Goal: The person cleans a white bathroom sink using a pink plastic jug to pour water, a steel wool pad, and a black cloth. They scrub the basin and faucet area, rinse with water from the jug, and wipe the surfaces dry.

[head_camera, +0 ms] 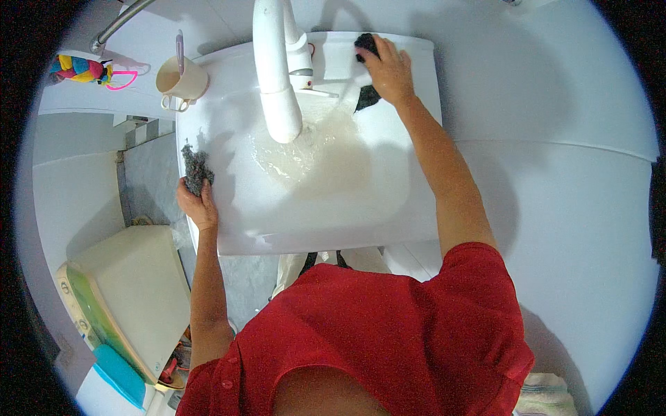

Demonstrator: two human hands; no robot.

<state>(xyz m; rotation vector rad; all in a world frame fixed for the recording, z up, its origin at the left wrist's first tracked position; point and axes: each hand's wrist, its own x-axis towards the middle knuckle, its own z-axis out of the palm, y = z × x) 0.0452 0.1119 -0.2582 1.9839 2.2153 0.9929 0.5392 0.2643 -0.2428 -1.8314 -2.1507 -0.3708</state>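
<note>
A white washbasin (312, 223) lies before me, with cloudy water moving in its bowl. My left hand (200, 208) is at the basin's left edge, its fingers closed on a grey mesh scouring pad (196, 169). At the back right corner, my right hand (387, 67) grips a dark cloth or sponge (368, 46) against the rim. Another dark piece (368, 99) shows below that hand; whether it belongs to the same thing I cannot tell. The white faucet (276, 78) arches over the bowl, its spout above the stirred water.
Left of the basin, a cream cup (182, 80) with a toothbrush-like handle stands on a ledge near a colourful braided item (78, 68). A metal rail (122, 23) runs above. A washing machine (125, 296) and a blue plastic item (119, 374) are at lower left. The wall (562, 208) rises at right.
</note>
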